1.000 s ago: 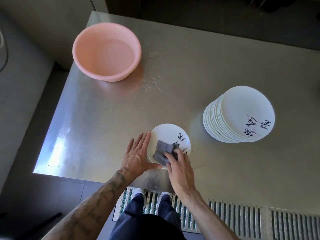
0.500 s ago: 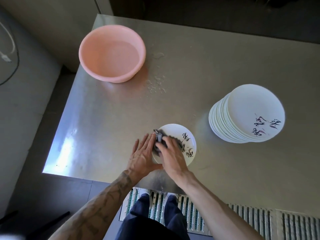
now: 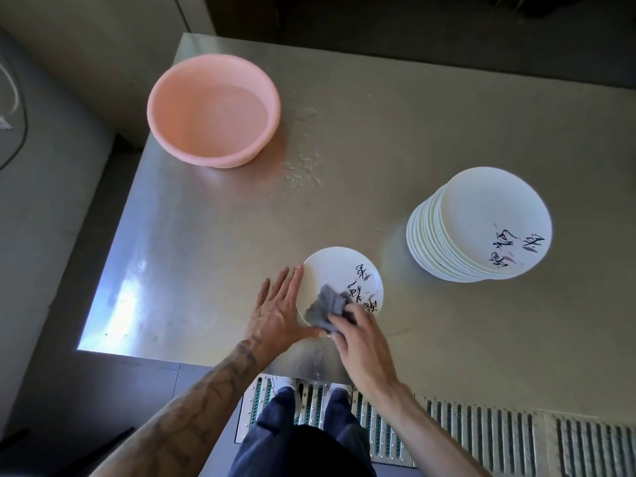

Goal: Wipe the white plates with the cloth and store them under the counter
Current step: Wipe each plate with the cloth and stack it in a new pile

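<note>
1. Head view, left hand point(image 3: 275, 315): it lies flat on the counter point(image 3: 378, 132), fingers straight and a little spread. The fingers touch the rim of the single plate point(image 3: 339, 270) on its 9 o'clock side, and the thumb reaches the rim near 6 o'clock. It blocks the plate but does not grip it.
2. Same view, right hand point(image 3: 361, 339): its bent fingers hold the crumpled grey cloth point(image 3: 325, 306) and press it on the plate's face, at about 7 o'clock from the plate's centre.
3. The plate lies flat, near the front edge of the counter. The stack of plates point(image 3: 495, 215) stands well apart at 2 o'clock from it. The pink basin point(image 3: 213, 108) is far away at 11 o'clock.
4. Risk: a strong stroke toward 6 o'clock could push the plate over the front edge, because your left hand guards mainly the 9 o'clock side.
5. Risk: water drops lie on the counter toward the basin. A wet plate may slip from your fingers when you lift it for storing.
6. Risk: the plate's part toward 12 o'clock is not under the cloth now. I judge you could miss it if you finish too early.
</note>
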The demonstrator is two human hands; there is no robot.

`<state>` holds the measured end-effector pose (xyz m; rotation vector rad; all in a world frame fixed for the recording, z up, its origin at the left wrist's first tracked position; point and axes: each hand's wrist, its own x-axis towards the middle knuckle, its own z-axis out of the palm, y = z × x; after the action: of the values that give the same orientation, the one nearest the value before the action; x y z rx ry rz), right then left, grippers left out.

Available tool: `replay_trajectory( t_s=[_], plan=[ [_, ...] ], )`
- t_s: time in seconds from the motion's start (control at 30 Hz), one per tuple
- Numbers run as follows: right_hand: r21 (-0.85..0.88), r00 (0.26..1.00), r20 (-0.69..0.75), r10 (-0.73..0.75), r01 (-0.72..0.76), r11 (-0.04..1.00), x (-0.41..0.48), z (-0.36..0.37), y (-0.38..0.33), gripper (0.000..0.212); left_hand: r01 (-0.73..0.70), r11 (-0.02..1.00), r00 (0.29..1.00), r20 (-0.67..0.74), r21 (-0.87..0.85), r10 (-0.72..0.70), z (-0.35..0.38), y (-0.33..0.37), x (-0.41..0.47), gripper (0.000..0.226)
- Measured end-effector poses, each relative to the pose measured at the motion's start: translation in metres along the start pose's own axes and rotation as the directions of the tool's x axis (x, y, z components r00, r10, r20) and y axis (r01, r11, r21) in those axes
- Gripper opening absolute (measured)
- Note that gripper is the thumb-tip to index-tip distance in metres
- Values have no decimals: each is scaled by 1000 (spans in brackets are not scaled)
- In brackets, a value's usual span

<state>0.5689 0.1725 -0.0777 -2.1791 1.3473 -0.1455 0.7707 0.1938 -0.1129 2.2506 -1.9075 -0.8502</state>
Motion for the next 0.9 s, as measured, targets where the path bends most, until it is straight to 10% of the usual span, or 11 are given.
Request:
replay_trajectory(
  t_s=[0.27, 0.5, 0.7, 0.9],
  plan=[
    [-4, 987, 30, -160, 160, 987, 37, 13, -12, 42, -50, 999, 998, -44, 3, 50, 4, -6, -2, 135],
    [-168, 983, -184, 25, -57, 984, 16, -22, 43, 46, -59, 992, 997, -43, 112, 64, 1, -3, -4, 139],
    [222, 935, -221, 276, -228, 948, 1, -23, 36, 38, -479, 780, 834, -68, 403, 548, 9, -6, 0, 86],
    [421, 875, -310, 372, -224, 879, -2, -44, 33, 32, -544, 676, 749, -76, 497, 658, 11, -2, 2, 66]
  ],
)
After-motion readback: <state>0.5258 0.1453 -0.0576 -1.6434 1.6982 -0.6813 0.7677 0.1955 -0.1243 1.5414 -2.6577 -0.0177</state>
